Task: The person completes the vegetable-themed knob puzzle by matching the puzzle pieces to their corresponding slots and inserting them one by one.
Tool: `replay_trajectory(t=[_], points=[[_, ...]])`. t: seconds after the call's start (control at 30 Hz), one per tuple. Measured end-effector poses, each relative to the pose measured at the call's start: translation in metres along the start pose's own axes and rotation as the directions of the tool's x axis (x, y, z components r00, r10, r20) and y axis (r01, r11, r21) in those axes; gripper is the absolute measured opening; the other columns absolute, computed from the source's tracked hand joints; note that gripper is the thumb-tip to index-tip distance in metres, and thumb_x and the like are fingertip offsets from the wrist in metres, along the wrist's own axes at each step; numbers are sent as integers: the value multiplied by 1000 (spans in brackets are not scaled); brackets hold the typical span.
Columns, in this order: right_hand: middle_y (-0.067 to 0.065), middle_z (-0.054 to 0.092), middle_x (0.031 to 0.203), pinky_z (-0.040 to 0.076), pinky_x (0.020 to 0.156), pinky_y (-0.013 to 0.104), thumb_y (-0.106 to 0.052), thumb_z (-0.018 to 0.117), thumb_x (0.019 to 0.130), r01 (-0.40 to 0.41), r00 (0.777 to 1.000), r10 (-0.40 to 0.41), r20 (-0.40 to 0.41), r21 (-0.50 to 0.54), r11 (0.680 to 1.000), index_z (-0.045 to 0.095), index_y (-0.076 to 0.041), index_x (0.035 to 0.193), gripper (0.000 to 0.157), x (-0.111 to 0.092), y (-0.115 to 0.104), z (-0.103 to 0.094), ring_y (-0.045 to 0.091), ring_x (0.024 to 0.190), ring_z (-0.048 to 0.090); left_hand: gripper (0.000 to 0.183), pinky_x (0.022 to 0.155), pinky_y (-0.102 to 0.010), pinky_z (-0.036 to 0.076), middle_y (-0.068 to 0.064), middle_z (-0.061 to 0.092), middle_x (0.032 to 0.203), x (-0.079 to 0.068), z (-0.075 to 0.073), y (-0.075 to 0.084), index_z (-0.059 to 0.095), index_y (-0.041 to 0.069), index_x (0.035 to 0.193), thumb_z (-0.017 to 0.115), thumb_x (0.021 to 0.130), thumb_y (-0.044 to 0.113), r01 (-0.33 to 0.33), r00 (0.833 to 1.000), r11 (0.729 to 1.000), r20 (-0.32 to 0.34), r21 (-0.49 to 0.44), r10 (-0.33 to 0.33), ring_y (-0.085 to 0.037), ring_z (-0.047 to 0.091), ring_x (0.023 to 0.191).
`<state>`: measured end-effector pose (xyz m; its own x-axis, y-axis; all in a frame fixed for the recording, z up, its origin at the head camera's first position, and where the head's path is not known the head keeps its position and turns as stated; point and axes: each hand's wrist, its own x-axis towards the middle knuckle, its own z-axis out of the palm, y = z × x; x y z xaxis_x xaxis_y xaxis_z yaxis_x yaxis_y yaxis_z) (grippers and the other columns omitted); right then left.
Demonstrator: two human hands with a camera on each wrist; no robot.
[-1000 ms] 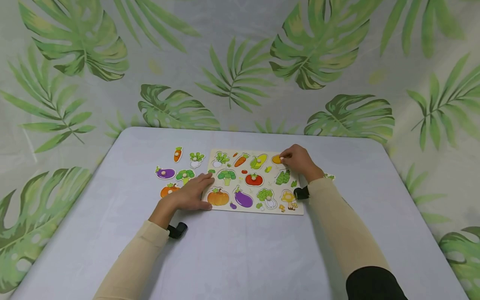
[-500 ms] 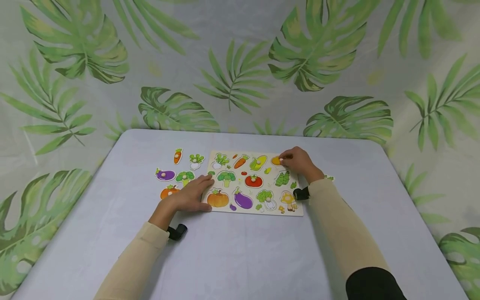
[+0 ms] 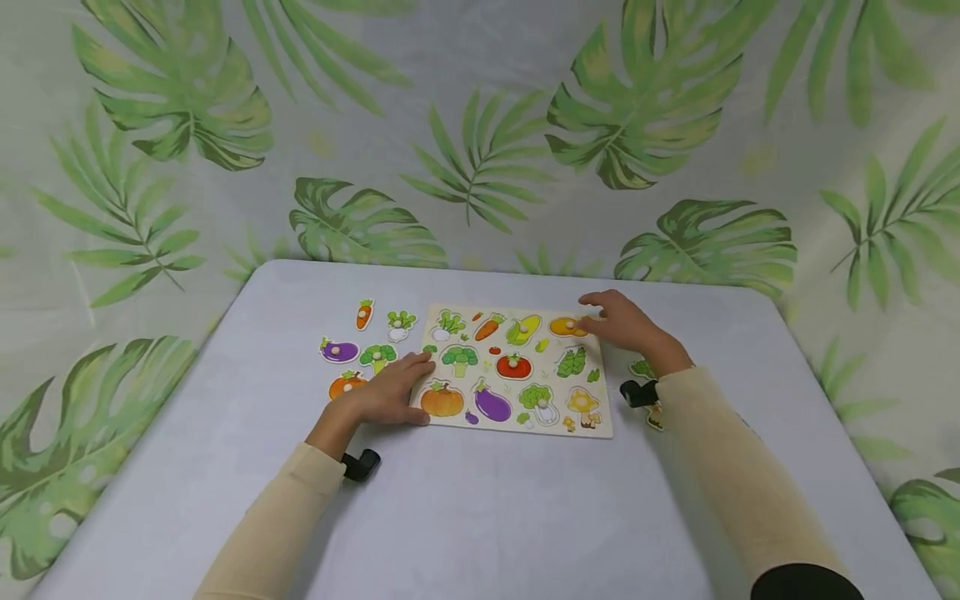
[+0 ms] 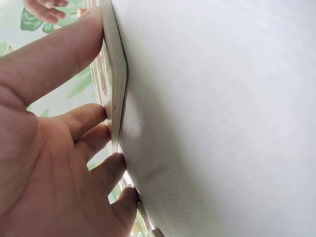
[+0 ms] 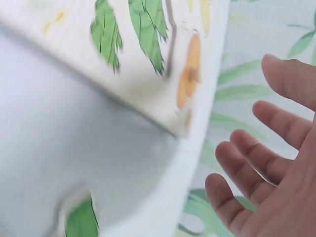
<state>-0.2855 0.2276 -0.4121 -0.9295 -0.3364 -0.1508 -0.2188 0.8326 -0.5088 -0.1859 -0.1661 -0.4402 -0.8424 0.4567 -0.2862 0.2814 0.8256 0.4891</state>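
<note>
A wooden vegetable puzzle board [image 3: 552, 372] lies in the middle of the table. My left hand [image 3: 384, 390] steadies its left end, fingers spread; the left wrist view has the thumb [image 4: 69, 54] and fingertips against the board's edge [image 4: 117, 79]. Off the board's far right corner, my right hand [image 3: 628, 323] is raised with nothing in it, its fingers apart in the right wrist view. Just by that hand, an orange potato-shaped piece [image 3: 566, 327] sits in the board. Knobbed corn [image 3: 522, 331], tomato [image 3: 513, 367] and bok choy [image 3: 538, 405] pieces also sit in the board.
Left of the board lie loose knobbed pieces: a carrot [image 3: 364, 315], a radish [image 3: 401, 325], an eggplant [image 3: 340, 352], a broccoli [image 3: 378, 357] and a pumpkin [image 3: 345, 384]. On the right, a green piece [image 3: 641, 369] and a piece [image 3: 655, 418] partly hidden by the sleeve lie on the table.
My right hand has let go of the orange piece's knob and moved right, its fingers opening. The left hand has kept its place at the board.
</note>
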Motion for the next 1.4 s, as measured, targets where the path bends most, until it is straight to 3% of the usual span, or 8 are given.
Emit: replay_trajectory(t=[0.33, 0.73, 1.07, 1.4], points=[[23, 49, 142, 47, 101, 61, -21, 61, 97, 104, 993, -106, -51, -46, 993, 53, -3, 138, 45, -59, 6, -18, 43, 123, 53, 85, 125, -56, 19, -9, 20, 167, 2, 0, -2, 34, 8, 154, 77, 84, 26, 0, 1000, 1000, -2, 6, 0, -36, 16, 155], [24, 59, 131, 50, 94, 62, -17, 65, 95, 78, 991, -90, -99, -121, 990, 62, -1, 127, 37, -108, 47, -29, 43, 113, 58, 84, 125, -56, 20, -9, 20, 167, 1, 5, -1, 34, 9, 154, 77, 84, 26, -10, 1000, 1000, -1, 15, 10, -35, 16, 155], [26, 64, 120, 53, 85, 57, -10, 67, 91, 80, 988, -103, -112, -193, 978, 66, 1, 121, 32, -102, 76, -16, 42, 103, 63, 84, 125, -56, 20, -8, 19, 167, 0, 3, -2, 33, 10, 154, 76, 85, 27, 4, 1000, 1000, -5, 9, -4, -35, 15, 155], [24, 65, 112, 53, 85, 55, -9, 71, 87, 81, 984, -104, -142, -160, 984, 72, 0, 108, 23, -92, 94, -7, 38, 97, 63, 84, 125, -55, 19, -9, 18, 168, 1, 1, -2, 32, 9, 155, 75, 86, 28, -7, 1000, 1000, 5, 25, 7, -35, 15, 155]])
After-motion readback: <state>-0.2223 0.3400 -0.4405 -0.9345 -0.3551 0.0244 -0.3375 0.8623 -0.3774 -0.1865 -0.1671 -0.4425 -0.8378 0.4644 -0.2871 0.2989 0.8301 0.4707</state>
